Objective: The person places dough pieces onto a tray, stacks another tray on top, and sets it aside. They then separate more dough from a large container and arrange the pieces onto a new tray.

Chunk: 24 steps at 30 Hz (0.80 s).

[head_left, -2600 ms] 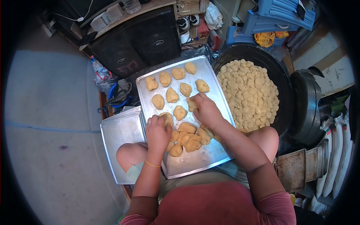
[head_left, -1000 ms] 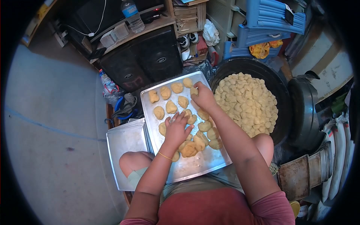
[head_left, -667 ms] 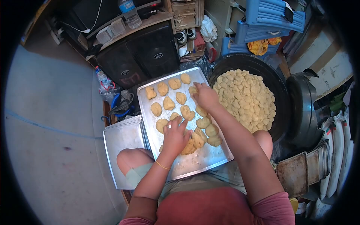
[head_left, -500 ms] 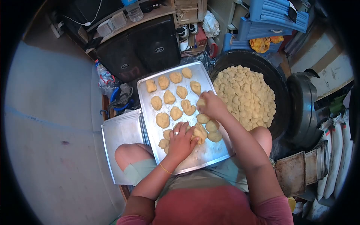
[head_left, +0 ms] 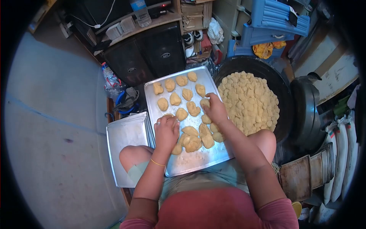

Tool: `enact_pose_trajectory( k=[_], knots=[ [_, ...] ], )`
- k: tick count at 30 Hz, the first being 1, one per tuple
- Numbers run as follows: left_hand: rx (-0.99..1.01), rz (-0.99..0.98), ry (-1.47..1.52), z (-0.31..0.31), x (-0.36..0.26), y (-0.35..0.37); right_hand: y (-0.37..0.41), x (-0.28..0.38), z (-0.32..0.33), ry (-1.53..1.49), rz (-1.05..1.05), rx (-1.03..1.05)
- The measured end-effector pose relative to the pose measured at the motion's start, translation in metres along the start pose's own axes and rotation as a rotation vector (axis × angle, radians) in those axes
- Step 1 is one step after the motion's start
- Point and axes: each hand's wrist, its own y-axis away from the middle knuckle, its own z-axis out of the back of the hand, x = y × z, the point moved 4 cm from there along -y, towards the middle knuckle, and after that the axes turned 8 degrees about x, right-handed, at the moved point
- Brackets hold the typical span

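A metal baking tray [head_left: 198, 162] rests across my lap. Several tan dough pieces [head_left: 175, 99] lie in rows on its far half, and a loose heap of dough pieces [head_left: 192, 141] sits near its middle. My left hand [head_left: 166, 131] is curled over a dough piece at the tray's left side, beside the heap. My right hand [head_left: 215, 109] presses its fingers on a dough piece [head_left: 204, 103] at the right end of a row.
A large black basin [head_left: 284, 95] full of dough pieces stands to the right. A stack of empty metal trays [head_left: 124, 141] lies at my left knee. Black speakers [head_left: 146, 55], blue plastic chairs [head_left: 278, 19] and dark used trays [head_left: 309, 173] surround me.
My left hand has moved from the heap to the tray's left side with a piece. My right hand has drawn back from the far row to a nearer spot.
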Motion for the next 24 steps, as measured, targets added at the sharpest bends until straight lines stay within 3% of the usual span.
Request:
enact_pose_trajectory(
  k=[3, 6, 8, 11, 12, 14, 16, 21, 24],
  knots=[
    [0.050, 0.081, 0.065, 0.001, 0.020, -0.017, -0.003, 0.003, 0.003, -0.056, 0.065, -0.085],
    [0.118, 0.062, 0.145, -0.010, 0.026, -0.020, -0.006, 0.002, -0.005, 0.068, 0.070, 0.089],
    [0.136, -0.162, 0.058, -0.021, 0.014, -0.022, -0.010, 0.009, -0.002, 0.126, 0.065, 0.162],
    [0.113, -0.249, -0.066, -0.033, 0.007, -0.030, -0.012, 0.007, -0.006, 0.182, 0.067, 0.250],
    [0.110, -0.247, -0.062, -0.035, 0.009, -0.033, -0.013, 0.006, -0.008, 0.177, 0.073, 0.267],
    [0.291, -0.107, -0.085, -0.046, 0.018, -0.038, -0.011, 0.004, -0.008, 0.182, 0.102, 0.261],
    [0.269, -0.123, -0.133, -0.054, 0.023, -0.036, -0.005, 0.006, -0.006, 0.180, 0.124, 0.256],
    [0.102, -0.180, -0.160, -0.022, 0.008, -0.008, 0.026, 0.014, 0.013, -0.043, 0.031, -0.077],
    [0.155, -0.039, 0.039, -0.008, 0.021, 0.025, 0.047, 0.007, 0.008, 0.153, 0.056, 0.052]
  ],
)
